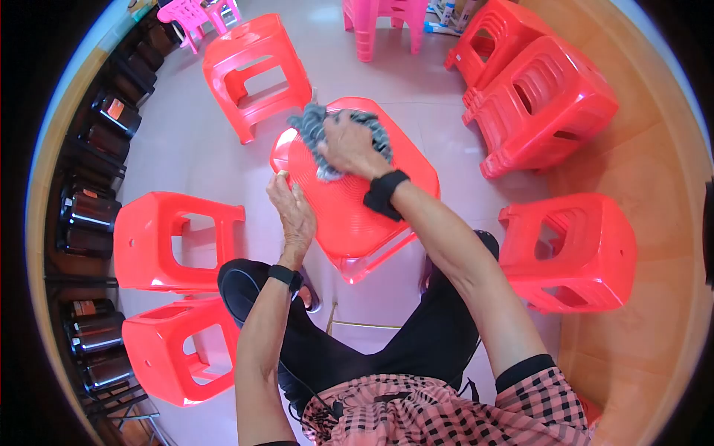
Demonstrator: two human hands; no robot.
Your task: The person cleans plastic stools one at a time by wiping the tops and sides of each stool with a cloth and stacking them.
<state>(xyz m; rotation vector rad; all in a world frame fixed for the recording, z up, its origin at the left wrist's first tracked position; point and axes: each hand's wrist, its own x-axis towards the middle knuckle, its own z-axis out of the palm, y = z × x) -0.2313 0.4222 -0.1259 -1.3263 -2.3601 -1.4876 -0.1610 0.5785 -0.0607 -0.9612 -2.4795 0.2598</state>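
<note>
A red plastic stool [346, 223] stands between my knees, its ridged seat facing up. My right hand [349, 147] presses a grey striped cloth [313, 132] onto the far part of the seat, fingers curled into the fabric. Part of the cloth bunches out past my fingers on the left. On the stool's left edge, my left hand [294, 213] grips the rim, with its fingertips partly hidden. Dark bands circle both wrists.
More red stools lie on their sides: one at the upper left [256, 70], two at the left [178, 241], one at the right [573, 253]. Stacked red stools [547, 104] rest by the wooden panel [632, 156]. Pink stools [383, 22] stand farther back. Dark jars [93, 208] line the left shelf.
</note>
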